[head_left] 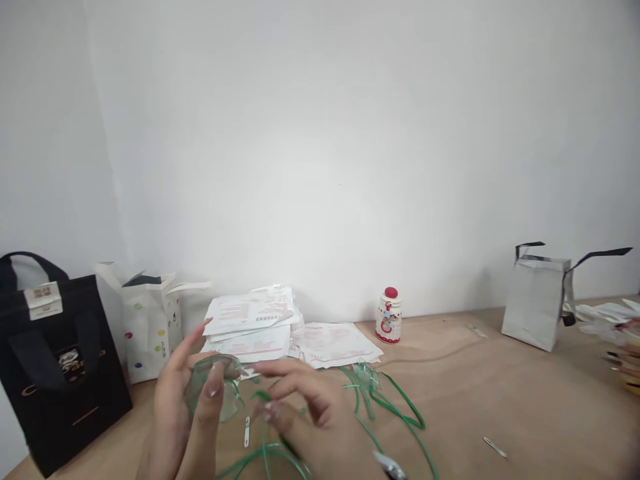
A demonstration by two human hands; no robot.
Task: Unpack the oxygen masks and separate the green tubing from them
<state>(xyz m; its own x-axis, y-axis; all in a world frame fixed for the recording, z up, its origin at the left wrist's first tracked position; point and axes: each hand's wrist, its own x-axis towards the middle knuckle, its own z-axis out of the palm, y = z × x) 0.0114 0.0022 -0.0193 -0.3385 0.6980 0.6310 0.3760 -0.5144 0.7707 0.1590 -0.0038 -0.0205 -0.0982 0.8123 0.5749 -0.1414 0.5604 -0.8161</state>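
Pale wooden table [550, 427] carries a black paper bag [55, 387] at its left end, printed forms [250, 327] along the back edge, and green tubing [265, 453] near the front edge. Left hand [175, 400] grasps a light, thin clear plastic mask [230, 400], best taken by its rim; right hand [300, 413] hangs open just beside it.

nothing here reads in full. on the black tote bag [60, 380], gold lettering runs across the front, with only a leading "c" making out, and the cream tag [43, 300] carries small brown marks too blurred to read. the stacked paper sheet [249, 310] shows a barcode [273, 311] and red print, both too small to read.
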